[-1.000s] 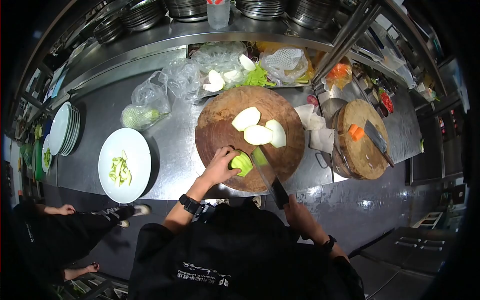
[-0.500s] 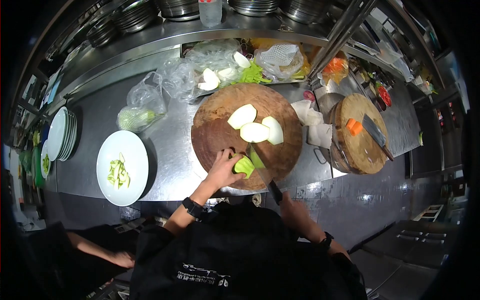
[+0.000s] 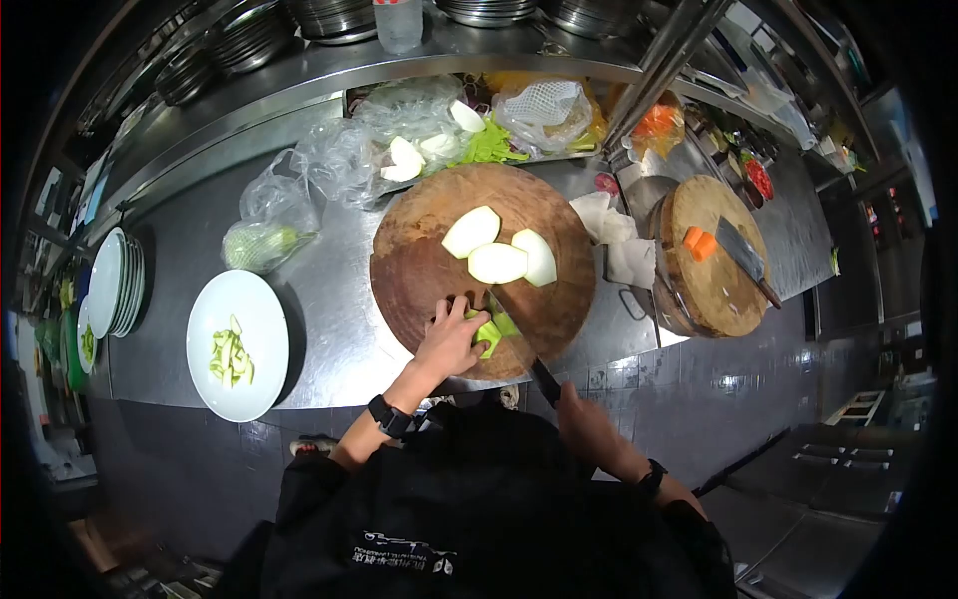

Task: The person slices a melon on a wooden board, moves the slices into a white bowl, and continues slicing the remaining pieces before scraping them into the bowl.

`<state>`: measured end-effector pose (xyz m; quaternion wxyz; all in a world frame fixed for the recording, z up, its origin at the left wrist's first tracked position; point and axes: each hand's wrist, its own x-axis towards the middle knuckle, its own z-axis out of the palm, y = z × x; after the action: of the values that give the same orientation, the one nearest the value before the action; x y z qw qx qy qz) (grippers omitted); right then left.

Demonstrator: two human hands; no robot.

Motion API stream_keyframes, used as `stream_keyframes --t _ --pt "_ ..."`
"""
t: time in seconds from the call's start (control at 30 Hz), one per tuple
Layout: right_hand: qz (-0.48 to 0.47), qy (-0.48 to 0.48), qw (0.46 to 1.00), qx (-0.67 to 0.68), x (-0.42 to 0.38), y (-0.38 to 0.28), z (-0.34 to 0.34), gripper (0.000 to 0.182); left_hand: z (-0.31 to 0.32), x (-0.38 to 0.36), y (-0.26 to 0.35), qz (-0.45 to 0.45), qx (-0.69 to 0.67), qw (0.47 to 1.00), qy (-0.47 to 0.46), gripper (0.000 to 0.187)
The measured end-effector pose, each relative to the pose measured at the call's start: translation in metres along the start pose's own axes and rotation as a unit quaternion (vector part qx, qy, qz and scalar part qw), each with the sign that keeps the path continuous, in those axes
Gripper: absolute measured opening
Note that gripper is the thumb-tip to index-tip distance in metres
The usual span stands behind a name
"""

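Observation:
My left hand (image 3: 454, 341) presses down on a bright green vegetable piece (image 3: 486, 337) near the front of the round wooden chopping board (image 3: 419, 225). Its fingers are curled over the piece. My right hand (image 3: 589, 427) grips the black handle of a kitchen knife (image 3: 544, 381). The blade stands against the right side of the piece, its tip pointing away from me. Behind it on the board lie three pale cut vegetable pieces (image 3: 497, 264) with thin green edges. A white plate (image 3: 208, 374) to the left holds thin green strips (image 3: 231, 356).
Stacked white plates (image 3: 105, 285) stand far left. A bagged vegetable in a net (image 3: 257, 245) lies behind the plate. Plastic bags and cut vegetables fill a tray (image 3: 579, 155) at the back. To the right, a second board (image 3: 718, 299) carries carrot pieces (image 3: 699, 243) and a cleaver (image 3: 738, 245).
The view has shifted slightly. Another person's arm at the lower left has gone out of view. My hands stay at the green piece, with the knife still against it.

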<state>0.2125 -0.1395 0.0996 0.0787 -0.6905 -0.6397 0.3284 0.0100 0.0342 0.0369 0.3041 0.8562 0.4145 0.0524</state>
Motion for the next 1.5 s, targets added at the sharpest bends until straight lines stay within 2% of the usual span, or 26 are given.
stream_keyframes --t 0.17,0.27,0.33,0.43,0.5,0.57,0.6,0.7,0.77,0.83,0.87,0.9,0.93,0.97,1.0,1.13,1.23,1.27,1.4,1.47,1.5 --pt "-0.005 -0.008 1.000 -0.013 -0.010 -0.014 -0.014 0.010 -0.002 0.001 0.000 0.001 0.015 0.999 -0.031 0.050" --pt "-0.038 -0.002 0.999 -0.026 -0.010 -0.009 -0.005 0.009 -0.006 -0.005 0.003 0.043 0.081 0.996 -0.017 0.054" --pt "0.008 -0.020 0.999 0.029 -0.006 -0.008 -0.001 0.014 -0.005 -0.005 0.002 0.030 0.078 0.996 -0.019 0.058" --pt "0.034 -0.024 0.999 0.006 -0.002 -0.018 -0.014 0.015 -0.006 0.001 0.002 -0.019 0.108 0.994 -0.003 0.061" --pt "-0.042 0.016 0.998 0.036 0.002 -0.006 -0.005 0.015 0.005 0.003 -0.008 -0.011 0.117 0.993 0.031 0.057" --pt "-0.010 0.020 1.000 0.008 0.003 0.001 0.007 0.017 0.003 0.000 -0.005 0.004 0.093 0.995 0.040 0.046" --pt "-0.030 0.012 0.999 0.006 0.005 -0.001 0.008 0.017 0.004 0.001 -0.007 -0.014 0.097 0.994 0.050 0.046" --pt "0.005 0.004 1.000 -0.005 0.006 0.005 0.003 0.020 0.006 0.009 -0.006 -0.011 0.050 0.996 0.078 0.039" --pt "-0.066 0.009 0.996 -0.063 0.008 0.012 -0.001 0.024 0.004 0.011 -0.002 -0.019 0.073 0.996 0.057 0.035" --pt "-0.093 0.021 0.989 -0.108 0.007 0.007 0.000 0.025 -0.007 0.009 -0.001 -0.020 0.105 0.993 0.050 0.036" --pt "-0.005 -0.045 0.998 -0.032 0.011 0.002 0.000 0.025 -0.016 0.008 0.003 -0.016 0.113 0.993 0.027 0.037" --pt "-0.028 -0.030 0.999 -0.027 0.008 0.031 0.022 0.028 -0.008 0.010 0.000 -0.010 0.108 0.993 0.043 0.037" --pt "-0.189 0.134 0.954 -0.192 0.002 0.041 0.034 0.031 -0.003 0.014 -0.004 -0.009 0.084 0.996 0.035 0.035" --pt "-0.059 0.005 0.997 -0.055 0.011 0.031 0.021 0.028 0.001 0.017 -0.005 -0.012 0.063 0.997 0.041 0.033" --pt "-0.043 0.002 0.998 -0.042 0.014 0.018 0.005 0.024 0.000 0.015 -0.006 0.004 0.056 0.997 0.049 0.032" --pt "-0.001 -0.014 1.000 -0.023 0.001 -0.023 -0.026 0.017 -0.005 0.015 -0.002 -0.007 0.039 0.999 0.024 0.031" --pt "-0.022 0.006 0.999 -0.024 0.010 0.005 0.021 0.018 -0.006 0.012 -0.003 -0.016 0.025 0.999 0.011 0.029" --pt "0.000 0.013 1.000 0.001 0.011 0.006 0.025 0.018 -0.005 0.013 -0.004 -0.011 0.029 0.999 0.020 0.030" --pt "-0.039 0.009 0.999 -0.015 0.010 -0.007 -0.005 0.018 -0.003 0.014 -0.010 -0.002 0.015 1.000 0.014 0.029" --pt "0.049 -0.024 0.998 0.017 0.004 -0.030 -0.021 0.019 0.001 0.013 -0.012 0.008 0.019 0.999 0.025 0.029" --pt "0.050 -0.027 0.998 0.015 0.007 -0.023 -0.008 0.019 0.002 0.013 -0.013 0.016 0.026 0.999 0.040 0.029"
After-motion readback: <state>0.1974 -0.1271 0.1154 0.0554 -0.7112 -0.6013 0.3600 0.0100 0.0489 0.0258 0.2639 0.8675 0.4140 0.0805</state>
